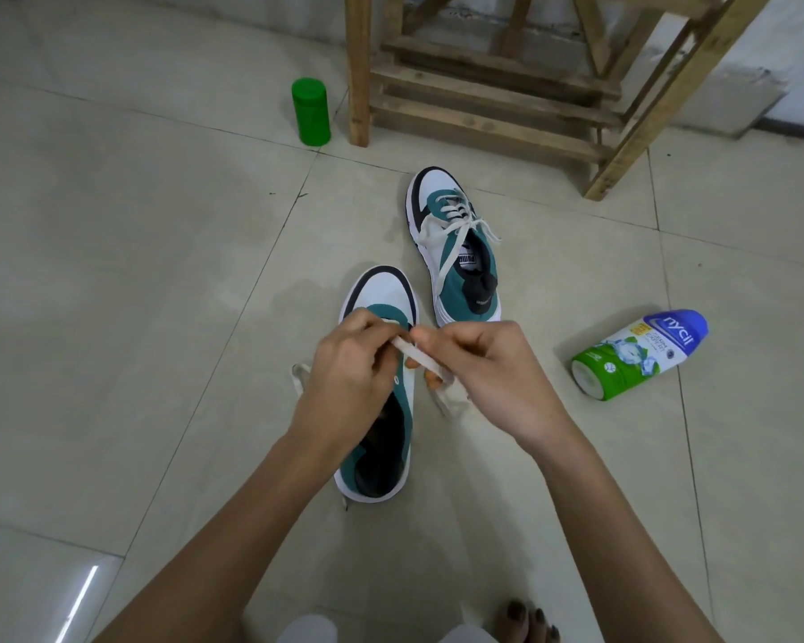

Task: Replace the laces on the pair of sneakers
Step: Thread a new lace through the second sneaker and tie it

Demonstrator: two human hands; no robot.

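Now, entry for the lacing step, with all places taken from the near sneaker (384, 297).

- Green canister (310, 112): upright on the floor (112, 271), well beyond the near sneaker and to its left. It has no part in this step.
- Left hand (344, 364): over the near sneaker's throat, fingers curled, pinching the flat white lace (422, 358).
- Near sneaker: on the floor, toe pointing away from us. One loose run of lace lies just to its left and another just to its right. The hands hide the eyelets, so we cannot tell which row is being worked.
- Far sneaker (456, 252): just beyond the near sneaker and slightly right. It carries a white lace with loose ends.
- Right hand (488, 368): at the near sneaker's right edge, thumb and fingers pinching the same lace. Its fingertips nearly meet those of the left hand.
- Powder bottle (639, 355): on its side, well to the right of the near sneaker.

Judgement: we are feeding or drawing the lace through a forward row.

Method notes:
- Keep the flat lace untwisted between the two pinches.
- Lead with the tip.
- Draw slack through a little at a time.
- Compare the two free ends so they come out level.

The tile looks smooth, so we expect the near sneaker to slide under a hard pull. We should pull along the sneaker rather than upward.
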